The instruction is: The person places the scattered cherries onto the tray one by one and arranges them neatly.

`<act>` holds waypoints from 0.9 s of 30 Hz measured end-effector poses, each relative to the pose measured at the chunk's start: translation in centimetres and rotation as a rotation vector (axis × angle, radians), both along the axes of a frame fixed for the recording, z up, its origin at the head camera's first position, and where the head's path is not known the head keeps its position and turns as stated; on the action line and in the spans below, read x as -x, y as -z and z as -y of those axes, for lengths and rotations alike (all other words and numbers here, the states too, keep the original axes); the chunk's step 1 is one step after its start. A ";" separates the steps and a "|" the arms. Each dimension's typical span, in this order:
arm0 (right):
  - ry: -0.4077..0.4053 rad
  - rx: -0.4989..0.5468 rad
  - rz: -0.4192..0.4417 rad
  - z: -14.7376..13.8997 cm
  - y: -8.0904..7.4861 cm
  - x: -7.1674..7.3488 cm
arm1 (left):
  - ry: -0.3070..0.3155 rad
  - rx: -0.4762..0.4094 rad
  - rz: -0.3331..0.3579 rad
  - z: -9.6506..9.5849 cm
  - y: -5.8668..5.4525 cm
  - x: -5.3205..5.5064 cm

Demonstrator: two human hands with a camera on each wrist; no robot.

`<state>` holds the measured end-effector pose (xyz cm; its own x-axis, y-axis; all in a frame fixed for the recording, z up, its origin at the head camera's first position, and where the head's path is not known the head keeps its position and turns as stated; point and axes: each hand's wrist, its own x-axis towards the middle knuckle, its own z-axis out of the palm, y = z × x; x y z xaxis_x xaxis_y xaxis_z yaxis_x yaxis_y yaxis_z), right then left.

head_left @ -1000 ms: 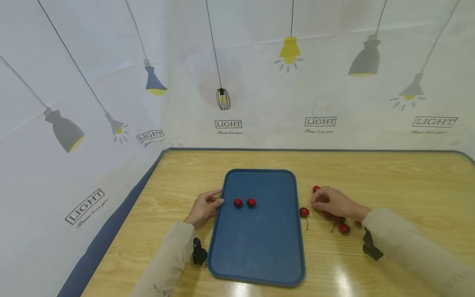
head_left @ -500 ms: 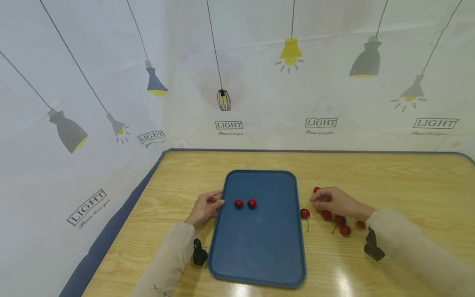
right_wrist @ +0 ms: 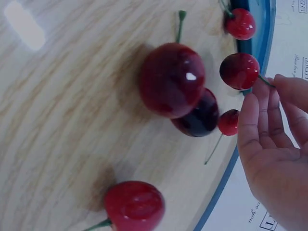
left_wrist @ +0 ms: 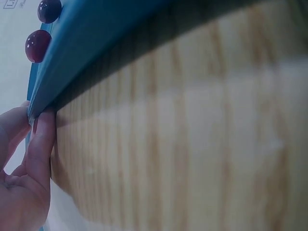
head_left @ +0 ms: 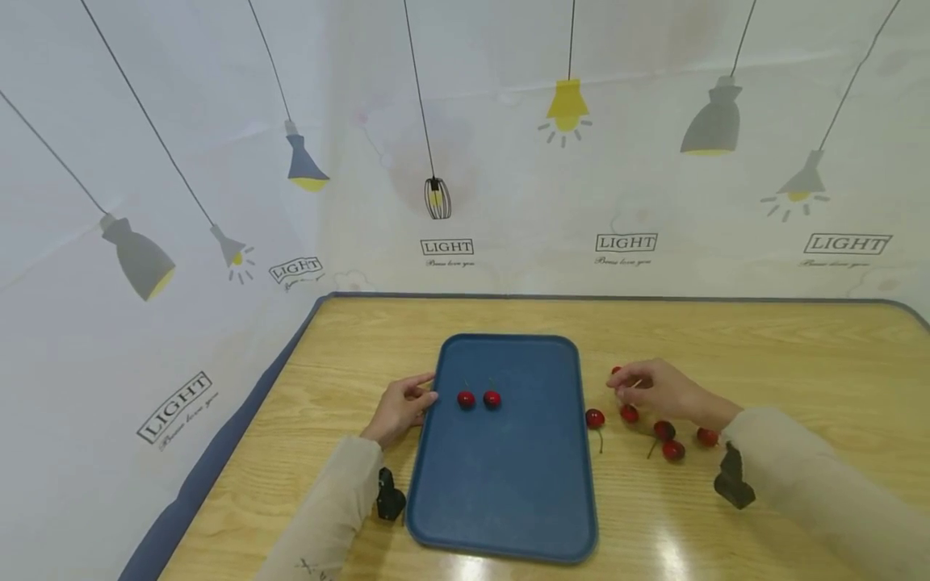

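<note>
Along the left side of the blue tray (head_left: 501, 484), my left hand (head_left: 395, 410) pinches the rim; the left wrist view shows thumb and fingers (left_wrist: 44, 130) on either side of it. Two red cherries, a left one (head_left: 466, 399) and a right one (head_left: 492, 399), sit side by side on the tray. To the right, my right hand (head_left: 663, 393) pinches a cherry (right_wrist: 239, 71) by its green stem (right_wrist: 266, 81) between thumb and fingertips. That cherry hangs just below the fingers, and whether it still touches the table cannot be told.
Loose cherries lie on the wooden table (head_left: 799, 363): one beside the tray's right edge (head_left: 595, 418), one partly hidden behind the right hand (head_left: 617, 370), and others nearer me, including a dark one (head_left: 663, 430). A lamp-patterned wall covering (head_left: 538, 194) stands behind the table.
My right fingers have closed on a cherry's stem, and that cherry has shifted slightly left and up from its place near the others. The left hand and tray have stayed put.
</note>
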<state>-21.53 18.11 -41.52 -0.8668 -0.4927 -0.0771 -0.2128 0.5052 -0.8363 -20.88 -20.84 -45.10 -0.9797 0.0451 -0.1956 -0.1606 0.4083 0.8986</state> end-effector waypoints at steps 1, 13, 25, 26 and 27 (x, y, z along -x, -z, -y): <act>0.006 -0.001 -0.005 0.0 -0.1 0.0 | -0.001 0.002 0.000 0.0 0.0 0.0; 0.052 0.021 -0.079 1.2 -1.4 -0.2 | -0.003 -0.006 0.000 -0.1 -0.1 -0.2; 0.038 0.053 -0.057 4.0 -2.1 0.2 | 0.002 -0.011 -0.003 0.0 -0.1 -0.1; 0.032 0.060 -0.051 4.2 -2.1 0.3 | 0.002 -0.011 -0.003 0.0 -0.1 -0.1; 0.028 0.066 -0.043 4.5 -2.1 0.3 | 0.002 -0.012 -0.002 0.0 -0.1 -0.1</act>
